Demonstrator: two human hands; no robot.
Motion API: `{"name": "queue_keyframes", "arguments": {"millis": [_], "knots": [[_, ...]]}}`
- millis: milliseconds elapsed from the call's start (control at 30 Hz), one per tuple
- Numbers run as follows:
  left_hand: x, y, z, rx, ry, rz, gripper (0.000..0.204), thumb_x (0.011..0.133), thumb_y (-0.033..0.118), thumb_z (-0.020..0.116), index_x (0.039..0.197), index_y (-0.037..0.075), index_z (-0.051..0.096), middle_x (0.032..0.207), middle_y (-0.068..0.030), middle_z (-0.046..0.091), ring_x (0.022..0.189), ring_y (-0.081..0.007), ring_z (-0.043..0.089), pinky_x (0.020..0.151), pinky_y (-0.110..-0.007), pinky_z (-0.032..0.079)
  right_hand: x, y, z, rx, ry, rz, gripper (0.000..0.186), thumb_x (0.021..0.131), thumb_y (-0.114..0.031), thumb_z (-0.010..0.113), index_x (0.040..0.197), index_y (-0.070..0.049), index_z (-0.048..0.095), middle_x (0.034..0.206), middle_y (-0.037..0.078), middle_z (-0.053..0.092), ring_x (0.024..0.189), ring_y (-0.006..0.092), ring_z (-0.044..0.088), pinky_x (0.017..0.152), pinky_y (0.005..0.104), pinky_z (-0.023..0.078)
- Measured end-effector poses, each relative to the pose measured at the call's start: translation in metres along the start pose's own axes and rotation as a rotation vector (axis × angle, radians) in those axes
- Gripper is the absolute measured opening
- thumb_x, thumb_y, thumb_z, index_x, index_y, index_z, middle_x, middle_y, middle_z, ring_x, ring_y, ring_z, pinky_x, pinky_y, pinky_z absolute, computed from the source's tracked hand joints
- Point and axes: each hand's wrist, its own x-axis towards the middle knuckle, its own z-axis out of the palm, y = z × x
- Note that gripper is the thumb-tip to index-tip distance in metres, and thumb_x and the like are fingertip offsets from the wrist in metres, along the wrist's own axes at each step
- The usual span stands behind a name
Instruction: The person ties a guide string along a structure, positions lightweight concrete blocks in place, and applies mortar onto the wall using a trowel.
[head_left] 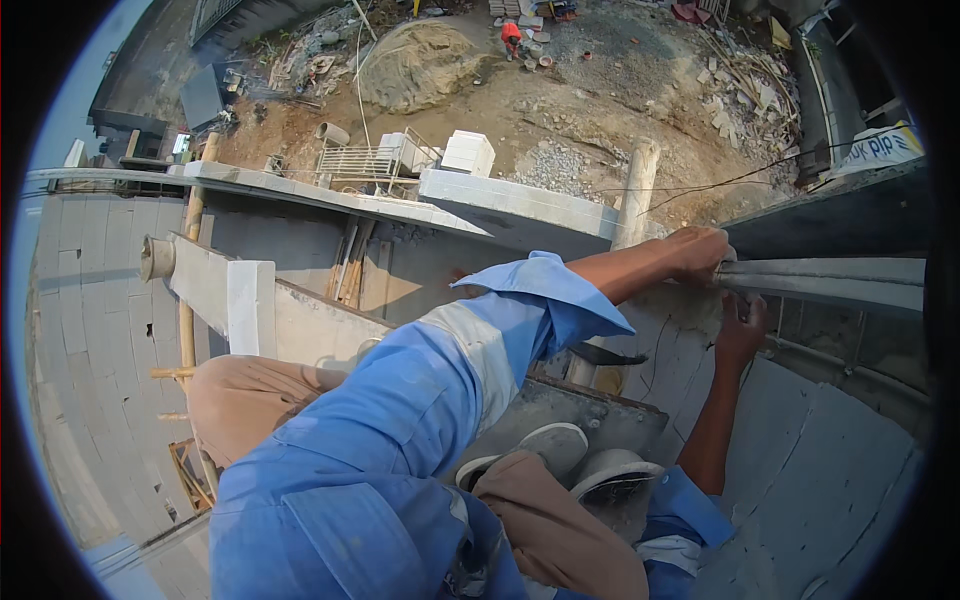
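Note:
My left arm, in a blue sleeve with a pale band, reaches across to the right. At its end my left hand (703, 254) is closed at the end of a long grey ledge (830, 282); what its fingers hold is hidden. Just below, my right hand (741, 328) comes up from the lower right with bent fingers against the underside of the same ledge end. Anything pinched there is too small to make out. A dark curved strip (612, 356) shows beneath my left sleeve. My pale shoes (553, 447) rest on a grimy board (625, 425).
A thick wooden post (637, 185) stands beside my left hand, with a thin dark wire behind it. Block walls (100, 330) flank me. A pale block (250, 312) sits on a beam at left, near a bamboo pole (187, 325). Far below, a person in orange (511, 38) bends near a sand heap (415, 65).

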Motion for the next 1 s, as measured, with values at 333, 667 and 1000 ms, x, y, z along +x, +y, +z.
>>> {"name": "queue_keyframes", "arguments": {"millis": [333, 667, 1000], "knots": [[-0.003, -0.009, -0.010, -0.244, 0.046, -0.021, 0.029, 0.076, 0.017, 0.076, 0.105, 0.012, 0.076, 0.093, -0.0120, 0.074, 0.091, -0.0269, 0.071, 0.080, -0.037, 0.054, -0.007, -0.004, 0.010, 0.202, 0.006, 0.064, 0.045, 0.092, -0.026, 0.069, 0.125, 0.004, 0.061, 0.120, 0.016, 0.064, 0.113, 0.0261, 0.060, 0.097, 0.0367, 0.043], [0.007, -0.021, -0.016, -0.373, -0.017, 0.005, 0.027, 0.072, 0.012, 0.079, 0.098, 0.011, 0.078, 0.090, -0.0069, 0.076, 0.083, -0.0171, 0.070, 0.076, -0.030, 0.053, -0.015, -0.021, 0.021, 0.232, 0.136, 0.160, 0.039, 0.092, -0.017, 0.068, 0.125, 0.003, 0.061, 0.121, 0.014, 0.065, 0.110, 0.0233, 0.063, 0.096, 0.0341, 0.046], [0.012, -0.020, -0.012, -0.357, -0.064, 0.033, 0.026, 0.072, 0.013, 0.079, 0.098, 0.012, 0.078, 0.088, -0.0064, 0.075, 0.084, -0.0165, 0.069, 0.076, -0.031, 0.052, -0.009, -0.015, 0.013, 0.368, 0.040, 0.155, 0.037, 0.092, -0.015, 0.069, 0.123, 0.003, 0.059, 0.110, 0.010, 0.066, 0.103, 0.0185, 0.061, 0.093, 0.0320, 0.045]]}}
